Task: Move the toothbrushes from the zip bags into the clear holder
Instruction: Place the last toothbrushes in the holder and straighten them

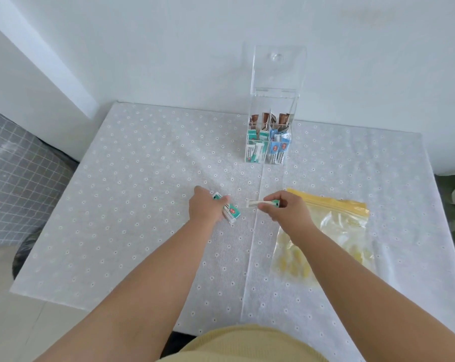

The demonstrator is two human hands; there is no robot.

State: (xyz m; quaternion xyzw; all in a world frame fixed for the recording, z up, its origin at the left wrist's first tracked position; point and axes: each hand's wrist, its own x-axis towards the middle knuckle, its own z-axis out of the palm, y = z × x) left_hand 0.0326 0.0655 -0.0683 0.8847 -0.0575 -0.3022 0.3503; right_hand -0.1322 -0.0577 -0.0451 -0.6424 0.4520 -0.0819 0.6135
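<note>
My left hand (206,209) lies on the tablecloth, closed over green-and-white toothbrush packets (231,212) that stick out to its right. My right hand (286,211) pinches another green-and-white packet (260,203) between thumb and fingers, just above the cloth. A yellow-topped zip bag (333,226) lies flat under and to the right of my right wrist, with pale yellow shapes showing through it. The clear holder (272,111) stands at the back, lid tilted up, with green, blue and brown packets upright in its compartments.
The table (143,178) carries a white cloth with small flowers and stands against a white wall. A grey checked surface lies off the left edge. Green leaves show at the far right edge.
</note>
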